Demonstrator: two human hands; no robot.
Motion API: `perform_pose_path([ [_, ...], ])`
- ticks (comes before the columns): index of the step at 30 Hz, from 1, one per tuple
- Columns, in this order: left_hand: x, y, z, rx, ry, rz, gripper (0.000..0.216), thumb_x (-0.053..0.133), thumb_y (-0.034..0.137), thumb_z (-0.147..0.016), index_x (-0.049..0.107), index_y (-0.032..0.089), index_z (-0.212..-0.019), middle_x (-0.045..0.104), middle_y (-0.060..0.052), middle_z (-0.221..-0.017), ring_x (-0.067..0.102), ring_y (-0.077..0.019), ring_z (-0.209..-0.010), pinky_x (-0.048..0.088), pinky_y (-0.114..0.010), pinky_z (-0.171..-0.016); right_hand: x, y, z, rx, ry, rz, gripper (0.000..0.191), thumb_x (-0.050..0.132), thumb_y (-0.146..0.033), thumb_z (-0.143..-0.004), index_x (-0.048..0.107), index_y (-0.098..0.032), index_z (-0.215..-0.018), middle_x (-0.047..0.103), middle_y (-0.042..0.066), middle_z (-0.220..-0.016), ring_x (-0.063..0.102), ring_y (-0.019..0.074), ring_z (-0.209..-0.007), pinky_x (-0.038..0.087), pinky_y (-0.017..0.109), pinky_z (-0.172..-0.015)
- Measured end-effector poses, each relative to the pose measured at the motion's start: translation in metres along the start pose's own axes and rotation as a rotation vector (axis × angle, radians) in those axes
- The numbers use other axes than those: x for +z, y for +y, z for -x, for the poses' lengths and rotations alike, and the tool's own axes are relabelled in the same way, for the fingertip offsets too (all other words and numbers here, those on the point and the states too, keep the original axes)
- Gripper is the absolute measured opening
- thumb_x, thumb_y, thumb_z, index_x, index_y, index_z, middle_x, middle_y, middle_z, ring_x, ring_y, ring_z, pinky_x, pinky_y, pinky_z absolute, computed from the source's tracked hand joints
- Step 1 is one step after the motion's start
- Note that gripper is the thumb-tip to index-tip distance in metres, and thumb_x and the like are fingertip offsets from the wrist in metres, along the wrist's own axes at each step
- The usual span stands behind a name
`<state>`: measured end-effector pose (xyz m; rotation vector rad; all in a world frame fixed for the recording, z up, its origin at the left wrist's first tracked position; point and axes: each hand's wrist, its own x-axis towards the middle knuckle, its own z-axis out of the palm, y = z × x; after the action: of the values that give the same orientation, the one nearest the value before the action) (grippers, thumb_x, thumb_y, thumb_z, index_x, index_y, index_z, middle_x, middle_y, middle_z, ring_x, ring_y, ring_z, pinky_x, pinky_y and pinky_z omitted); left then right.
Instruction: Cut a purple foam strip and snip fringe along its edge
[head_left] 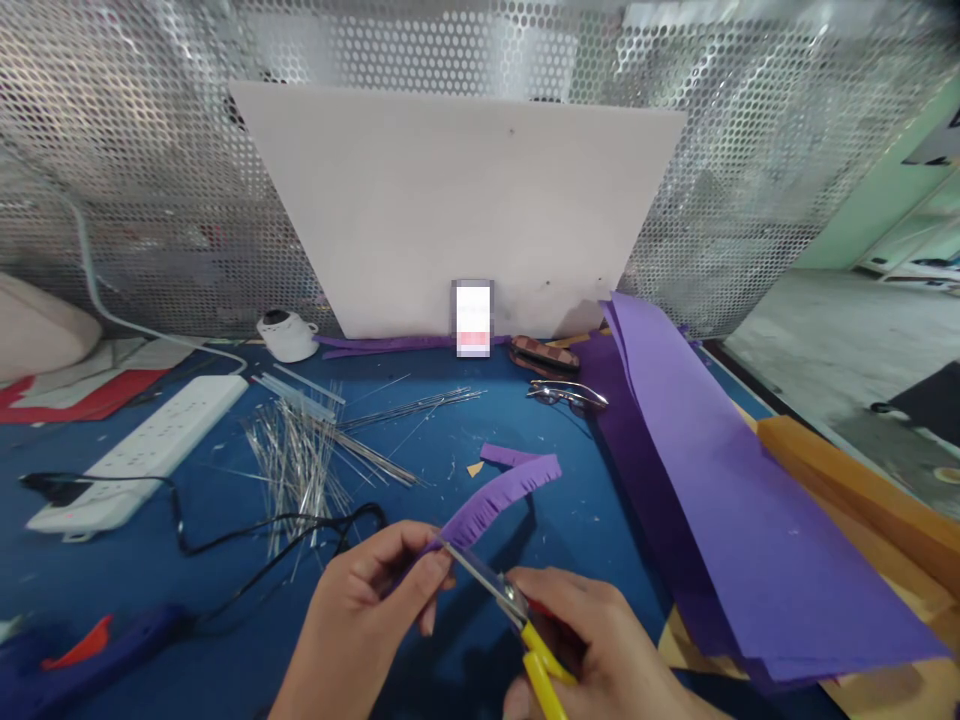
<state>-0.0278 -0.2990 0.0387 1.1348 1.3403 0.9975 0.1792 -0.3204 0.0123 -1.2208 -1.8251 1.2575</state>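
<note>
Between thumb and fingers, my left hand (pixel 382 590) pinches a purple paper strip (pixel 499 497) whose one edge is cut into a short fringe. The strip curves up and away to the right, above the blue table. My right hand (pixel 592 630) grips yellow-handled scissors (pixel 536 650), with the blades pointing up and left. Their tips meet the strip's edge right by my left thumb; the blades look nearly closed. Behind the fringed strip lies a short purple paper piece (pixel 502 455), partly covered by it, with a small orange scrap (pixel 475 468) nearby.
Large purple sheets (pixel 720 500) and orange paper (pixel 862 500) lie on the right. Thin metal wires (pixel 296 465), a white power strip (pixel 150 450) and a blue glue gun (pixel 97 650) with its cord are on the left. Glasses (pixel 568 395) and a checked case (pixel 544 356) sit behind.
</note>
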Motion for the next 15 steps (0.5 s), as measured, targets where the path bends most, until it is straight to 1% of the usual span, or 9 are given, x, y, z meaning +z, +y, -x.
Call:
perform_pose_path([
  [3, 0.0014, 0.0002, -0.0014, 0.008, 0.007, 0.011, 0.021, 0.072, 0.04, -0.076, 0.07, 0.02, -0.07, 0.057, 0.005, -0.055, 0.046, -0.0085, -0.047, 0.039, -0.019, -0.049, 0.0009, 0.0013, 0.0003, -0.006, 0.028, 0.006, 0.041, 0.083, -0.041, -0.066, 0.07, -0.019, -0.097, 0.051, -0.002, -0.069, 0.041, 0.0109, -0.055, 0.029, 0.021, -0.047],
  [5, 0.0022, -0.0003, -0.002, 0.003, 0.017, 0.04, 0.021, 0.073, 0.04, -0.075, 0.07, 0.02, -0.071, 0.057, 0.005, -0.055, 0.047, -0.0084, -0.046, 0.039, -0.019, -0.049, 0.0018, 0.0028, 0.001, -0.011, 0.03, 0.01, 0.046, 0.083, -0.045, -0.065, 0.07, -0.019, -0.1, 0.053, -0.001, -0.071, 0.042, 0.0111, -0.055, 0.03, 0.021, -0.048],
  [10, 0.002, -0.0058, -0.0025, -0.004, 0.025, 0.116, 0.024, 0.073, 0.043, -0.075, 0.07, 0.019, -0.075, 0.061, 0.004, -0.058, 0.049, -0.0088, -0.045, 0.039, -0.02, -0.048, 0.0023, 0.005, 0.0013, -0.008, 0.019, 0.001, 0.048, 0.084, -0.048, -0.064, 0.07, -0.019, -0.099, 0.052, -0.002, -0.071, 0.042, 0.0108, -0.055, 0.03, 0.021, -0.047],
  [15, 0.0012, -0.0076, -0.0023, 0.015, 0.035, 0.063, 0.024, 0.071, 0.043, -0.077, 0.07, 0.02, -0.072, 0.061, 0.004, -0.058, 0.049, -0.0086, -0.045, 0.04, -0.02, -0.05, 0.0011, 0.0033, -0.0001, -0.018, 0.022, -0.013, 0.046, 0.082, -0.051, -0.067, 0.069, -0.018, -0.097, 0.05, -0.002, -0.07, 0.04, 0.0113, -0.056, 0.03, 0.022, -0.049],
])
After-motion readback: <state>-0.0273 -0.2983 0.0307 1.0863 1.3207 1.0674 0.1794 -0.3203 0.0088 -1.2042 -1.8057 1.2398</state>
